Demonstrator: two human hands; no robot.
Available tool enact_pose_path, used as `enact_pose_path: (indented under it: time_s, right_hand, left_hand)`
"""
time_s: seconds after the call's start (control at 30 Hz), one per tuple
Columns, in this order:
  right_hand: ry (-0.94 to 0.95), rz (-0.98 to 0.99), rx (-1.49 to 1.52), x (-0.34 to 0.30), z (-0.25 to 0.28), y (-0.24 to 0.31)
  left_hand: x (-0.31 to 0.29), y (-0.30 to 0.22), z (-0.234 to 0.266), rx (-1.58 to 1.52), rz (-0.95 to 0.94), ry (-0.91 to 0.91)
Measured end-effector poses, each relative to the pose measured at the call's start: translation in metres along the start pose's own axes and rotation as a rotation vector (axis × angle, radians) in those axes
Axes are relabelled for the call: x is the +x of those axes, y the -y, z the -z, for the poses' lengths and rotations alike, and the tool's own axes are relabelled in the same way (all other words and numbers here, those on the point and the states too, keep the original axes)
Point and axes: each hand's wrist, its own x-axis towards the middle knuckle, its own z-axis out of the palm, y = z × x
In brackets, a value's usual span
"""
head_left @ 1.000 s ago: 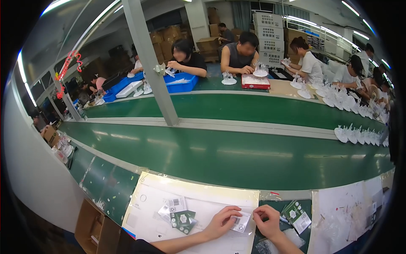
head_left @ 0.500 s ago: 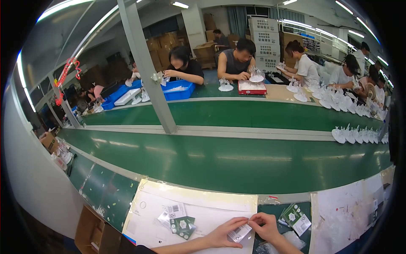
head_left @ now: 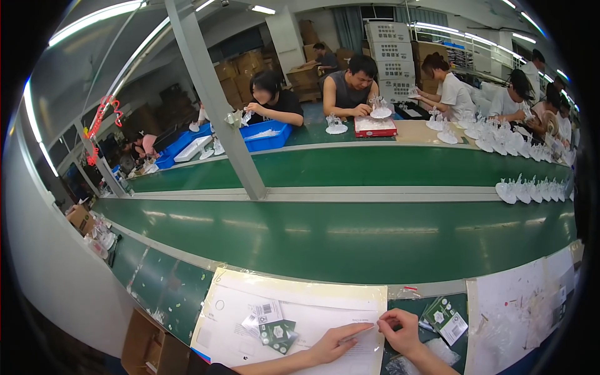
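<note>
Hands shifted, left fingers straightened, barcoded green-white cards nearby

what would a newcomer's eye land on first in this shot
Most likely the long, shiny green surface sweeping across the middle, with a grey post slanting up left of centre. Next, probably the row of white figures along the divider at the far right. Nearest, at the bottom, the left hand and right hand are close together by the right edge of a white sheet.
</note>
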Motion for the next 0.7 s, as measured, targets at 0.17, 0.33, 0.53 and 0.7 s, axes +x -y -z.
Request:
enact_pose_path:
  time_s: [0.17, 0.33, 0.53, 0.7]
  right_hand:
    - [-0.041, 0.028, -0.009, -0.002, -0.001, 0.003]
    - [-0.022, 0.054, -0.019, 0.002, 0.002, 0.014]
    - [0.075, 0.153, -0.065, 0.003, 0.008, 0.016]
    - [0.091, 0.155, -0.004, 0.001, 0.005, 0.019]
  left_hand:
    - [0.002, 0.001, 0.000, -0.030, 0.009, -0.050]
    - [0.000, -0.001, -0.003, -0.056, 0.212, -0.142]
    - [0.000, 0.001, -0.005, -0.078, 0.163, -0.183]
    - [0.001, -0.004, -0.003, -0.143, 0.173, -0.022]
